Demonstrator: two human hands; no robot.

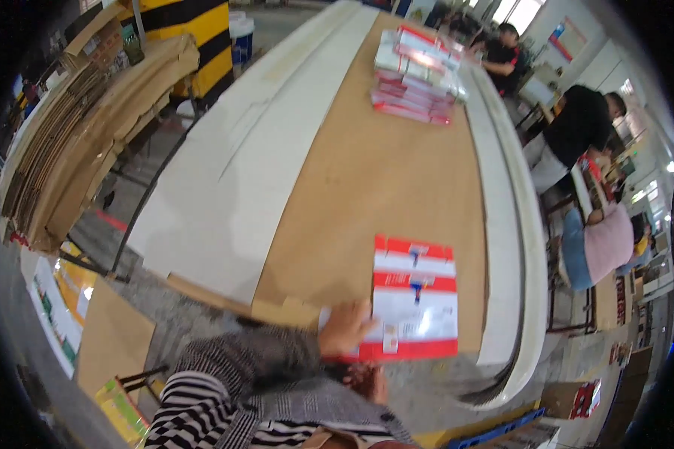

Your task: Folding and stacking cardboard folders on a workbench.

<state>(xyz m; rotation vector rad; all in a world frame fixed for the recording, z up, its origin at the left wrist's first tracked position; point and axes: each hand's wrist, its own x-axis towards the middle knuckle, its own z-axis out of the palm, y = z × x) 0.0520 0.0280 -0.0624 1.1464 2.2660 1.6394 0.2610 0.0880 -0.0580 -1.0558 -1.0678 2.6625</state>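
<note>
Flat red-and-white printed packets (416, 318), two or so overlapping, are lying at the near end of a long table, right up by the edge. Working across from the left, there's a thick stack of folded brown cardboard (60, 150) on a stand, then a yellow-and-black striped pillar (202, 54) with a white-and-blue plastic bucket (241, 39) beside it. Next comes the table's smooth white panel (225, 165), and right of that a tan board strip (382, 179), which is what the packets are on. The person's left hand (346, 328) is at their lower left edge, fingers kinda curled and touching; can't tell if it's actually pinching anything. The right hand (374, 383) is lower down, just off the table edge, blurry and partly hidden, so no telling whether it's gripping something. Up at the far end sits a messy pile of similar red-and-white packets (416, 82). Over on the right, a person in a black top (580, 123) leans over, and nearer, someone in a pink top (608, 238) is bent forward.
</note>
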